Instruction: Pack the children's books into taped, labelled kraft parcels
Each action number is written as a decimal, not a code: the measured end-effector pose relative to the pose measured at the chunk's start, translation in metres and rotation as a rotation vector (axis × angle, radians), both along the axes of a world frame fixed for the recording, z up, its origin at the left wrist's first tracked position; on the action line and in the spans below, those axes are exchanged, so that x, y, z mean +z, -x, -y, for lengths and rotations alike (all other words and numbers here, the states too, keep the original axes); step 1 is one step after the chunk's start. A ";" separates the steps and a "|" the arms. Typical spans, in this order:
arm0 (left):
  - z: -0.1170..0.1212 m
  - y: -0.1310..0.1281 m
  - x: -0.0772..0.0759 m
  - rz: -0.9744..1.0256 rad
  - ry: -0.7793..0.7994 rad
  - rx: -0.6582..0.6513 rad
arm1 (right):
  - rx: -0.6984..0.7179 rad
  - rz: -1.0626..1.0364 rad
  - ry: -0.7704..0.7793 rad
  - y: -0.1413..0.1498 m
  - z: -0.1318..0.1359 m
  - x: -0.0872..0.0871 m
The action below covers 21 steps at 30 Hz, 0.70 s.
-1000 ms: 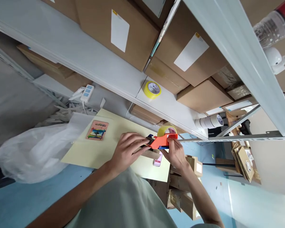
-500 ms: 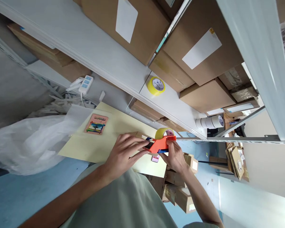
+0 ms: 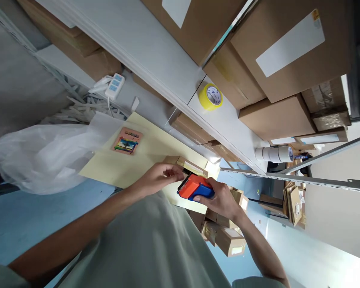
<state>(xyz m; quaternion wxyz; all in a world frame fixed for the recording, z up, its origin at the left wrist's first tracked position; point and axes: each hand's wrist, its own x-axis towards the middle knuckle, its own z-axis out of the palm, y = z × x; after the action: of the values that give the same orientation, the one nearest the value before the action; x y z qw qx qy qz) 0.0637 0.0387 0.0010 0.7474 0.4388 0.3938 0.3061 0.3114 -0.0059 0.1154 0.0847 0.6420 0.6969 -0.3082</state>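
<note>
My right hand (image 3: 220, 199) is closed round an orange and blue tape dispenser (image 3: 195, 188), held low against the near end of a small cardboard box (image 3: 184, 165). The box lies on a pale yellow sheet (image 3: 132, 164). My left hand (image 3: 160, 177) rests on the box's near side with its fingers curled and pinched at the box edge. A strip of yellowish tape runs along the box top.
A small picture card (image 3: 126, 141) lies on the yellow sheet. A white plastic bag (image 3: 39, 154) sits at the left. A yellow tape roll (image 3: 210, 97) and cardboard boxes (image 3: 273, 116) stand on the grey shelf; white tape rolls (image 3: 273, 153) lie further right. Small boxes (image 3: 228, 240) are stacked below.
My right hand has drawn the dispenser toward me and tipped it down, so its tape roll is hidden. The view has tilted and shifted.
</note>
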 end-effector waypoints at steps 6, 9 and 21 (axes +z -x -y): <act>0.006 0.000 -0.024 0.033 0.230 0.046 | -0.015 0.198 0.209 0.006 -0.012 0.015; 0.001 0.010 -0.047 -0.035 0.277 0.136 | -0.053 0.290 0.270 -0.006 -0.019 0.030; -0.024 0.000 -0.144 -0.064 0.315 0.140 | -0.127 0.281 0.255 0.015 -0.059 0.021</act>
<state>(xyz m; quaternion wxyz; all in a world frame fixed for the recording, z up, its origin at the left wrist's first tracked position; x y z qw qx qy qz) 0.0634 0.0626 -0.1426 0.7710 0.2971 0.4901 0.2777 0.2960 0.0528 0.1365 0.2422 0.7055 0.5915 -0.3061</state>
